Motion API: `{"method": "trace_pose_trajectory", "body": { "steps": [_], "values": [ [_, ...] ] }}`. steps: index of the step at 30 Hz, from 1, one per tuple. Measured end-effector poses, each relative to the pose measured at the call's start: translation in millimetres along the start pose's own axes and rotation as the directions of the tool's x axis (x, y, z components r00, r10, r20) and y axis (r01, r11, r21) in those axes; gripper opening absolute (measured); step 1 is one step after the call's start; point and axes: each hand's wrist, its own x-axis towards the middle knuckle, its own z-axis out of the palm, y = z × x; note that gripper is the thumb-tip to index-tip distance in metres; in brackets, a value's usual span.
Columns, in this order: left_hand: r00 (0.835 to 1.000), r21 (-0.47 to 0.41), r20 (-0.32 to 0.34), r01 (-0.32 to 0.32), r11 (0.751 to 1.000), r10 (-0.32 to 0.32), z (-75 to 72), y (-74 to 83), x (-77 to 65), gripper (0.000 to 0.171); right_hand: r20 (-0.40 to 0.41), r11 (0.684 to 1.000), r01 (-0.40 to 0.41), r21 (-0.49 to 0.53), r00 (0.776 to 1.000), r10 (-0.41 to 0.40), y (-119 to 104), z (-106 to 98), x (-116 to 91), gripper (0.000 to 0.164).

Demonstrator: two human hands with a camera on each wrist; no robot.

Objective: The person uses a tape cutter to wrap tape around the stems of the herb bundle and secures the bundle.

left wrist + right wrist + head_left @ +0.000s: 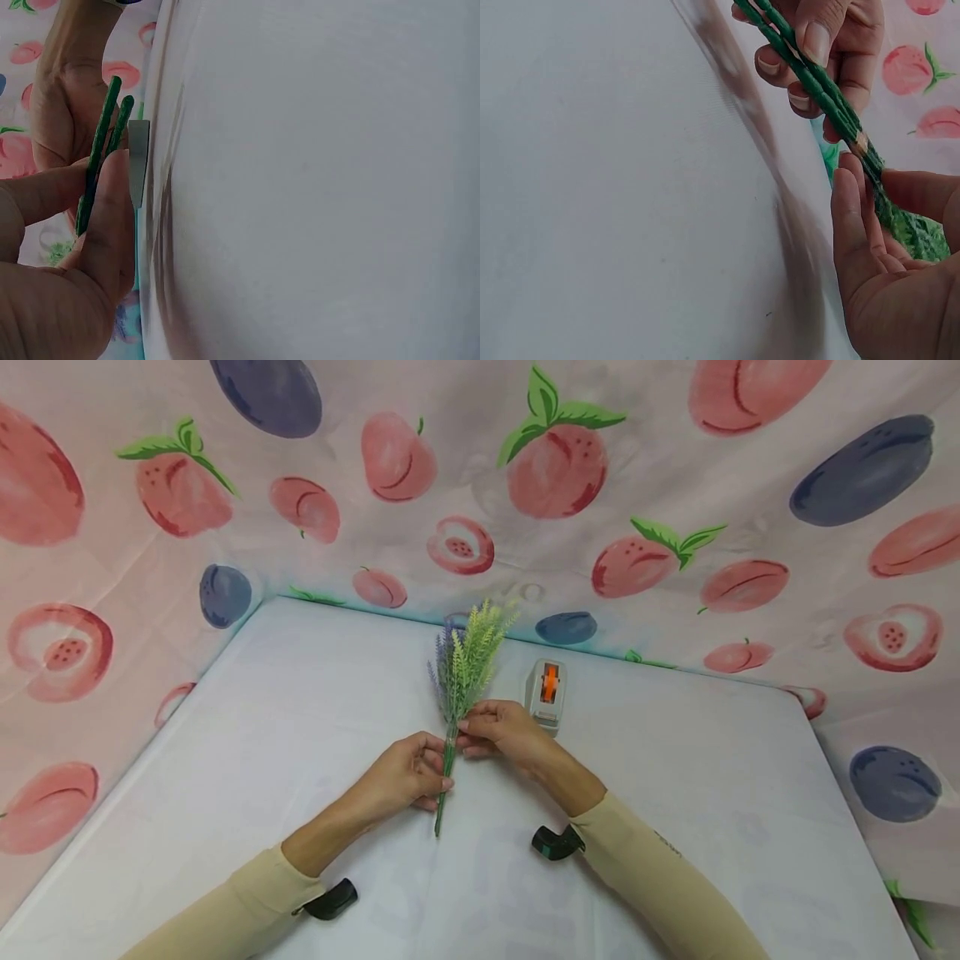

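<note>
A bunch of artificial lavender, yellow-green and purple, leans upward in the middle of the head view. My left hand pinches its green stems low down, thumb against fingers. Higher up, just under the flower heads, my right hand holds the stems between thumb and fingers. Between the two hands a narrow tan band circles the stems in the right wrist view. In the left wrist view the stem ends stick out past the left fingers.
A grey tape dispenser with an orange core stands on the white table, just beyond the right hand. Fruit-printed cloth rises behind the table and along its left side. Black wrist devices hang under both sleeves.
</note>
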Motion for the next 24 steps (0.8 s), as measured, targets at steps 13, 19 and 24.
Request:
{"method": "trace_pose_trajectory", "body": {
  "steps": [13,19,24],
  "values": [
    [0.997,0.099,-0.057,0.063,0.993,-0.057,-0.1,0.8,10.5,0.045,-0.034,0.999,-0.039,0.035,0.999,0.040,3,-3,-3,0.052],
    [0.998,0.118,-0.029,0.058,0.991,-0.055,-2.1,3.1,10.0,0.051,-0.026,0.998,-0.056,0.035,0.998,0.057,1,-6,-5,0.051],
    [0.996,0.114,0.006,0.083,0.990,-0.084,-2.6,6.5,8.9,0.052,-0.014,0.999,-0.049,0.018,0.999,0.049,2,-9,-5,0.052]
  ]
}}
